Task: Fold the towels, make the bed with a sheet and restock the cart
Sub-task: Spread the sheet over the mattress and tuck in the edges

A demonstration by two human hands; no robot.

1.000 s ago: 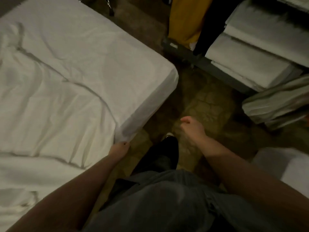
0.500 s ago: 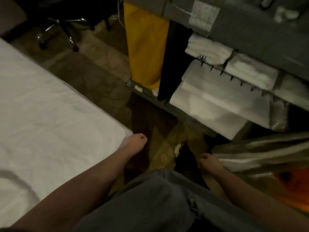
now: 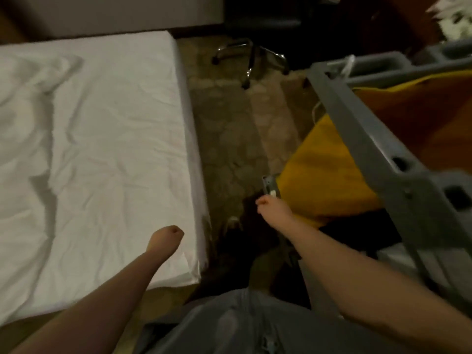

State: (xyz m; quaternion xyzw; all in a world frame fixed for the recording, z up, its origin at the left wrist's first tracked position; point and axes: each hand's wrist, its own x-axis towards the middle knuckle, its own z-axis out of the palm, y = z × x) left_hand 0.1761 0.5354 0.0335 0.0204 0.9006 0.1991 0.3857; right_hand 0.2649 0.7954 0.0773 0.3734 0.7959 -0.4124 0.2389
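Across the bed [image 3: 196,190], the white sheet [image 3: 115,136] is lying creased toward the left edge while the left grip [image 3: 166,238], over its near right corner, and the right grip [image 3: 271,206] are hovering curled and empty, suggesting that smoothing outward flat-handed would serve best.

Head camera looks down, apparently beside bed [image 3: 107,139].

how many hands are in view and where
2. The left hand is over the white sheet near its corner; the right hand is over the floor beside the yellow bag.
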